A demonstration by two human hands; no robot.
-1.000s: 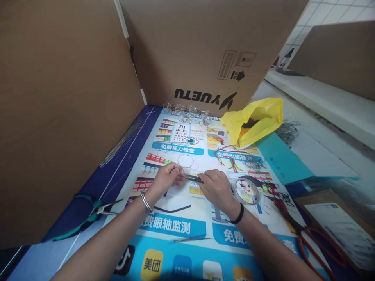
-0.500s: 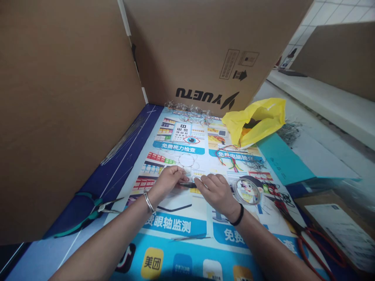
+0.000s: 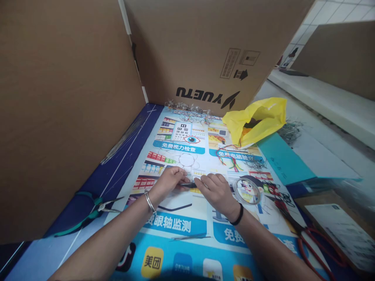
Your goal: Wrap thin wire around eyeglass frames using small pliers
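My left hand [image 3: 171,180] is closed, its fingertips pinched near the left end of a thin dark tool [image 3: 188,184]; anything small between them is hidden. My right hand [image 3: 215,191] is wrapped round the right end of that tool. Just beyond my hands lies a loop of thin wire [image 3: 186,160] on the printed sheet. A round clear dish [image 3: 248,191] stands right of my right hand. Several thin wires [image 3: 191,237] lie on the sheet nearer to me.
Green-handled pliers [image 3: 88,212] lie at the left, red-handled scissors [image 3: 310,238] at the right. A yellow bag [image 3: 258,117], coloured cords [image 3: 233,162] and a teal folder [image 3: 288,160] are at the back right. Cardboard walls [image 3: 205,47] stand behind and left.
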